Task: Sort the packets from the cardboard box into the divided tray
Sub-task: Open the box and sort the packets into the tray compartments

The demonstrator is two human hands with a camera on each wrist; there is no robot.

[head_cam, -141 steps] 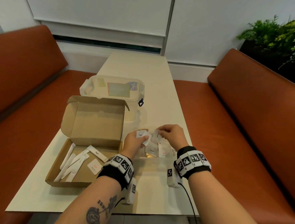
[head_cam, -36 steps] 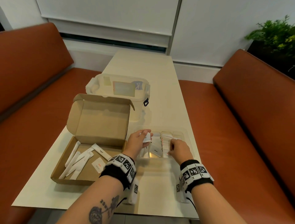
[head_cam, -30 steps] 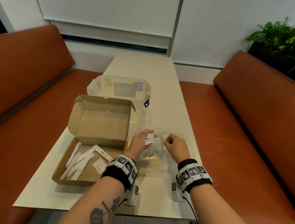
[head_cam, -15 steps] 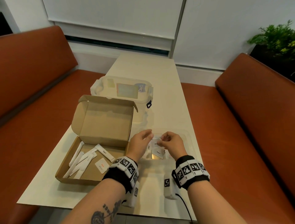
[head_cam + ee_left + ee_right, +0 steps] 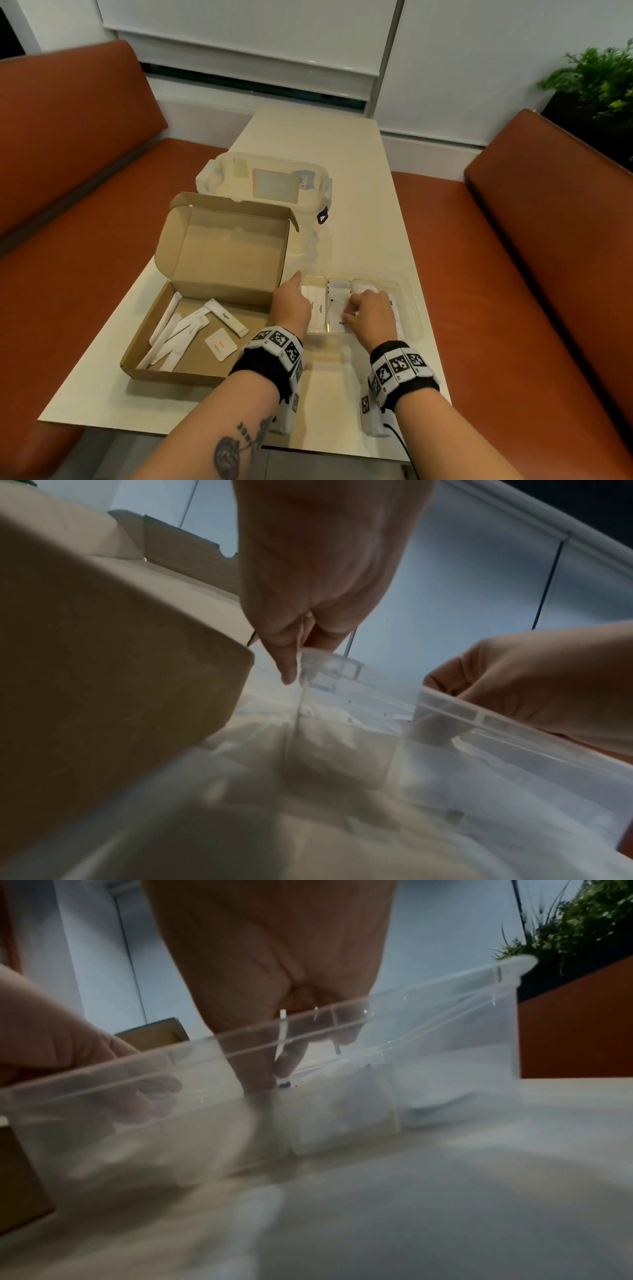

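The open cardboard box (image 5: 191, 371) sits at the left of the table with several white stick packets (image 5: 178, 332) and one square red-printed packet (image 5: 221, 344) inside. To its right is the clear divided tray (image 5: 412, 308), with sugar sticks (image 5: 317, 308) in its left compartment and square packets (image 5: 337, 298) in the one beside it. My left hand (image 5: 293, 301) pinches the tray's left wall (image 5: 308, 656). My right hand (image 5: 363, 310) reaches down into the second compartment, pinching a thin white packet (image 5: 282, 1031) seen edge-on. What lies under that hand is hidden.
A clear lidded plastic container (image 5: 263, 181) stands behind the box's raised lid (image 5: 222, 253). Orange bench seats (image 5: 513, 274) run along both long sides of the narrow table. A green plant (image 5: 596, 78) is at the far right.
The square packet passed from my left hand to my right. My right hand has dropped into the tray with it, and my left hand has moved to the tray's left wall.
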